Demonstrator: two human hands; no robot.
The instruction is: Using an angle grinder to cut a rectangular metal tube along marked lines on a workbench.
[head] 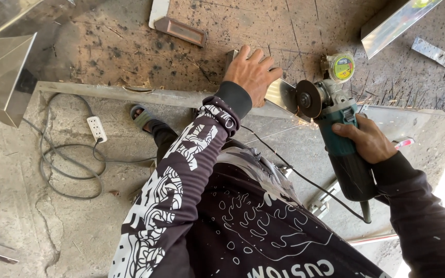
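**Grinder disc on the steel strip, both hands engaged**

Right now the right hand (368,140) is wrapped around the teal-and-black handheld angle grinder (342,149), fingers curled tight over the teal neck just behind the gear head. The body is teal at the front and black at the rear, with a black cable leaving the tail end. A round dark cutting disc (309,98) sits on the left side of the head, edge-on to the work. A small round yellow-green tape measure (341,67) lies just beyond the grinder head.

The disc touches the shiny flat stainless-steel strip (280,94) at its right end, with a few small sparks under the contact point. The strip lies on the edge of a dark, scarred wooden workbench (130,46), bright and reflective, slightly tilted toward the camera.

The left hand (252,73) presses flat on the strip just left of the disc, fingers extended and held close together, pointing away from the body. The sleeve is black with a white pattern.

Below the bench on the concrete floor (16,195): a white power strip (97,128) with a looped grey cable (68,175), and one sandalled foot (141,117). Bent sheet-metal pieces (6,67) sit at far left.
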